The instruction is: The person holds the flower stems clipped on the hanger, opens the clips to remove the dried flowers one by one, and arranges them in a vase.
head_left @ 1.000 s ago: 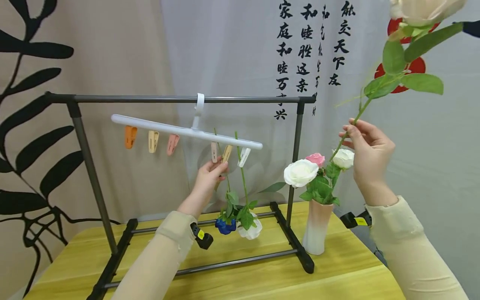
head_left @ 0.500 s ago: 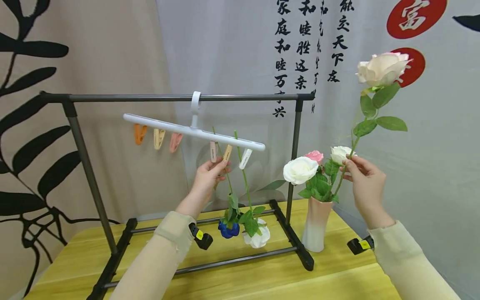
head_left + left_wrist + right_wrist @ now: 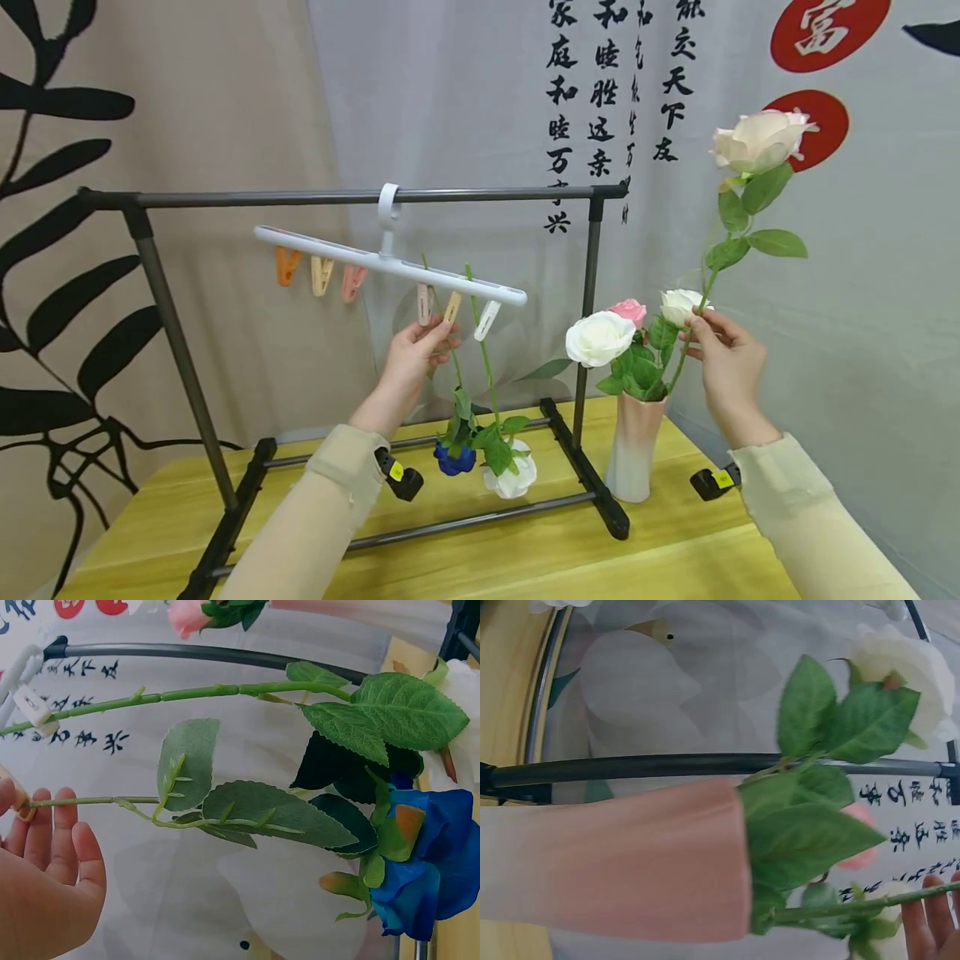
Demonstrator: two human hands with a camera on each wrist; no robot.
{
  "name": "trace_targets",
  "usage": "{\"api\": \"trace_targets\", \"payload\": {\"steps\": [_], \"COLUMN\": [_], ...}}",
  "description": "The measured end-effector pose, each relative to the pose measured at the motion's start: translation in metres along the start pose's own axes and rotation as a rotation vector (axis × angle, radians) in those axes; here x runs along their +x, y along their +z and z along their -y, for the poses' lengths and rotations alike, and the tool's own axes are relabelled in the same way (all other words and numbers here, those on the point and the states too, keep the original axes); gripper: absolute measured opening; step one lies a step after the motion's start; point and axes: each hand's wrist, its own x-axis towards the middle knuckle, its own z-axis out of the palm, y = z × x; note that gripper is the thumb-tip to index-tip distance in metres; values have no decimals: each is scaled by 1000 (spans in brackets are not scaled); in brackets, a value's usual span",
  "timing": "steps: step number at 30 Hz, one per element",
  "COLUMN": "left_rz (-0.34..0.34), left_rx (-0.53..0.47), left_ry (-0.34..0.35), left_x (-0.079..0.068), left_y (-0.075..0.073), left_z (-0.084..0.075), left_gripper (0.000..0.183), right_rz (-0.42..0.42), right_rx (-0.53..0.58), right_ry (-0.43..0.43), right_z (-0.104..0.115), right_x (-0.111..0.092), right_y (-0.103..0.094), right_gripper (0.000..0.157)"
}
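Observation:
My left hand (image 3: 411, 362) pinches a yellow clothespin (image 3: 452, 308) under the white hanger bar (image 3: 337, 246). Beside its fingers, a blue rose (image 3: 427, 862) hangs head down by its stem. A white rose (image 3: 512, 473) hangs the same way from a white clothespin (image 3: 487, 320) at the bar's right end. On the right, my right hand (image 3: 731, 367) pinches the stem of an upright cream rose (image 3: 757, 142). Its lower stem runs into the mouth of the pink-and-white vase (image 3: 645, 859); the stem's end is hidden inside. White roses and a pink rose (image 3: 628, 312) stand in that vase.
The hanger hooks over a dark metal rack (image 3: 262, 199) standing on the yellow wooden table (image 3: 675, 550). Orange, yellow and pink clothespins (image 3: 354, 283) hang along the bar's left half, and a pale pink clothespin (image 3: 424, 305) sits near my left hand. A printed curtain hangs behind.
My right hand has lowered the cream rose, its stem going down into the vase, and then barely moved. The left hand stays at the yellow clothespin while the hanger has swivelled slightly.

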Motion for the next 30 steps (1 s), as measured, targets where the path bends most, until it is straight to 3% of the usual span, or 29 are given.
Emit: {"api": "trace_targets", "payload": {"steps": [4, 12, 20, 24, 30], "left_rz": [-1, -1, 4, 4, 3], "left_rx": [-5, -2, 5, 5, -12], "left_ry": [8, 3, 2, -1, -1], "left_x": [0, -2, -3, -4, -4], "left_y": [-2, -3, -3, -2, -1], "left_z": [-1, -1, -2, -2, -1], "left_gripper": [32, 33, 35, 36, 32], "right_rz": [38, 47, 40, 58, 92], "right_rx": [-35, -147, -317, -465, -594], "right_ry": [-35, 33, 66, 105, 41], "right_z": [0, -24, -45, -55, -69], "right_x": [1, -10, -26, -32, -38], "right_y": [6, -2, -15, -23, -32], "right_gripper": [28, 32, 37, 44, 42]}}
